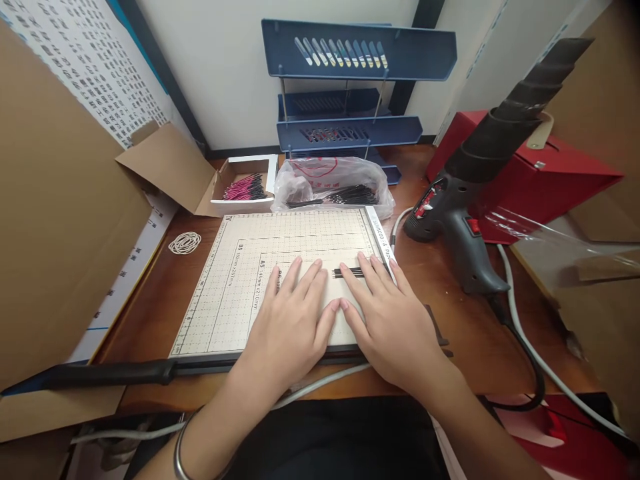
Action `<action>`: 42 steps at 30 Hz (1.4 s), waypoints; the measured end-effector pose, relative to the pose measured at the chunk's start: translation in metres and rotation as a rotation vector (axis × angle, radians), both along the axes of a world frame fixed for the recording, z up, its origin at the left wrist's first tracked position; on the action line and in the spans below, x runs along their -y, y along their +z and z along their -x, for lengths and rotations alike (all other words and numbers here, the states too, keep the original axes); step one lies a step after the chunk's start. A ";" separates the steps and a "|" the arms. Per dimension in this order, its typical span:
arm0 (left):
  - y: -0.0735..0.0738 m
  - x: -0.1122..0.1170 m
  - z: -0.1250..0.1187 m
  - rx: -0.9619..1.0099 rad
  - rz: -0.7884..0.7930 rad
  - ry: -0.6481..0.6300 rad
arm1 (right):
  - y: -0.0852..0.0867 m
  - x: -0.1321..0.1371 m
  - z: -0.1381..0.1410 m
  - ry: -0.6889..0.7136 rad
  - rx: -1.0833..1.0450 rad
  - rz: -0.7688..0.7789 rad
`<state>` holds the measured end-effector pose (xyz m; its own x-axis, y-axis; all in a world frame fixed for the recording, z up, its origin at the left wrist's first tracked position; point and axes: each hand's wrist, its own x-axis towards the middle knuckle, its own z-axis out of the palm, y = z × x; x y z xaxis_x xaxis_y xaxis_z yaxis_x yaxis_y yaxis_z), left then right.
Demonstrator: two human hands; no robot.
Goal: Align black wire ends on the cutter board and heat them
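My left hand (294,312) lies flat on the cream gridded board of a paper cutter (235,293), fingers stretched out and holding nothing. My right hand (387,313) rests flat beside it, thumbs nearly touching. Its fingertips lie at a small bundle of thin black sticks (349,272) on the board near the right edge strip (380,233). The cutter's black handle (107,373) sticks out along the front left.
Behind the board lie a clear plastic bag of black sticks (335,187) and a small white box with pink and black sticks (245,188). A heat gun (470,193) stands right, its cables trailing forward. Rubber bands (185,243), cardboard boxes left, blue trays (350,87), red box (525,173).
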<state>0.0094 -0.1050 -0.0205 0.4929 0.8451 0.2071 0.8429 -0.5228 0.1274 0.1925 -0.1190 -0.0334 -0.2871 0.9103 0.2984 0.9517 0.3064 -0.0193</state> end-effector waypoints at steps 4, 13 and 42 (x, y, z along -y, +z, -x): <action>0.000 0.000 0.000 -0.023 -0.017 -0.018 | -0.002 0.000 0.000 0.004 -0.018 -0.003; 0.005 -0.001 -0.004 -0.116 -0.041 -0.034 | -0.001 0.001 0.000 0.006 -0.038 0.013; 0.000 0.005 -0.006 -0.087 -0.117 0.010 | -0.001 0.000 0.000 0.011 -0.052 0.037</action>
